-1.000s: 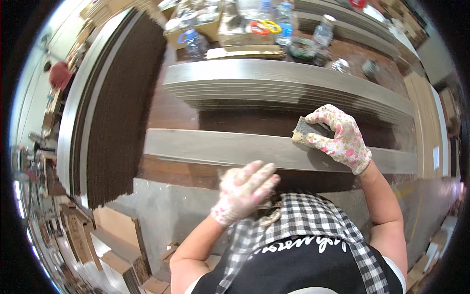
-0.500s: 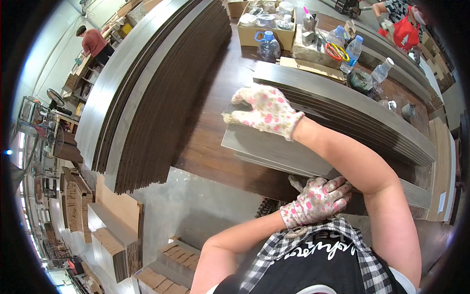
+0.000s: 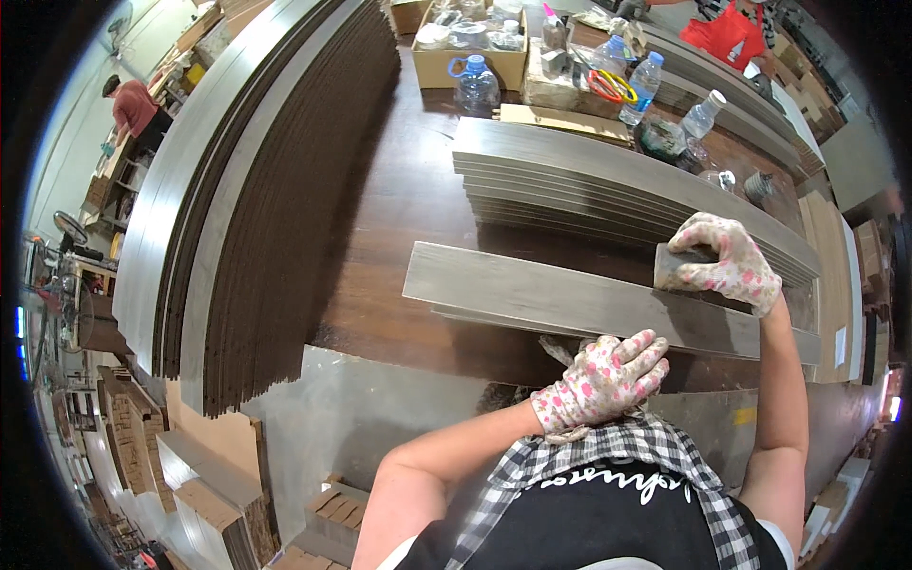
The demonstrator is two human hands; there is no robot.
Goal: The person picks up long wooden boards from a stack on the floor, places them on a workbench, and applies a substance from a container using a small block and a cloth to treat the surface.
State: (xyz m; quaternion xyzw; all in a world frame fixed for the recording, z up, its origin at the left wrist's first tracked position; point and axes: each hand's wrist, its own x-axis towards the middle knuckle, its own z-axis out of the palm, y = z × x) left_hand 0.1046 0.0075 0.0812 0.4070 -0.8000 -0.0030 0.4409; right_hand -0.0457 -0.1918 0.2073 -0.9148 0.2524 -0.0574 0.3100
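A long grey plank (image 3: 532, 285) lies in front of me, with another board edge showing under its near side. My right hand (image 3: 731, 266), in a white glove with pink flowers, is closed around a small grey block (image 3: 676, 270), which rests on the plank toward its right end. My left hand (image 3: 603, 380), in a matching glove, lies at the plank's near edge close to my body. Its fingers are stretched out, and nothing shows in them. A dark scrap of cloth (image 3: 556, 350) peeks out beside the left hand.
Beyond the plank lies a stack of grey planks (image 3: 608, 176); a taller stack (image 3: 256, 199) stands left. Farther back are a cardboard box (image 3: 467, 68), a blue-capped jug (image 3: 476, 87), scissors (image 3: 613, 85) and bottles (image 3: 642, 87). A person in red (image 3: 727, 38) is across the table.
My right hand has swept from the plank's left end to its right part; the grey block now shows clearly in it. My left hand stays at the near edge. The view has shifted slightly.
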